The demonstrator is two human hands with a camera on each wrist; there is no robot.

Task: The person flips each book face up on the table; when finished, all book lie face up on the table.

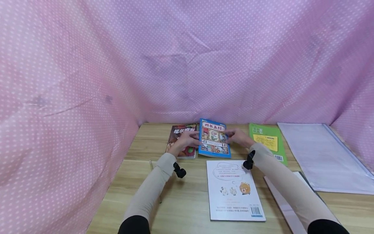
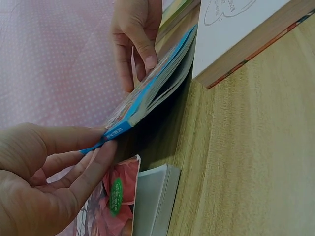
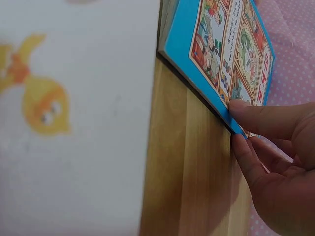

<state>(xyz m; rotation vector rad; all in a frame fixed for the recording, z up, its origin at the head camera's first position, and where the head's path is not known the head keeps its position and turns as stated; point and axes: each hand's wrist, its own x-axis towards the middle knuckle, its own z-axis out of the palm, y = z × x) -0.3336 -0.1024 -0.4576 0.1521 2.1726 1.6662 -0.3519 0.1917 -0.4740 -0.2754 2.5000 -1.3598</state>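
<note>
Both hands hold a blue picture-covered book (image 1: 214, 138), front cover up, at the back of the table. The left hand (image 1: 187, 140) pinches its spine edge between thumb and fingers, and the left wrist view shows that edge (image 2: 115, 132) lifted over the tabletop. On the opposite side the right hand (image 1: 238, 137) pinches the page edge, with the thumb (image 3: 246, 115) on the cover and fingers beneath. Below the left hand lies a dark red book (image 1: 190, 152), partly covered by that hand. A white book (image 1: 233, 191) with cartoon animals lies nearer the body.
A green book (image 1: 270, 139) with a yellow panel lies right of the right hand. Farther right is a pale translucent zip folder (image 1: 324, 156). Another light-coloured book (image 1: 287, 208) lies partly under the right forearm, and a thin stick (image 1: 151, 165) shows beside the left forearm. Pink dotted cloth (image 1: 187, 65) hangs behind.
</note>
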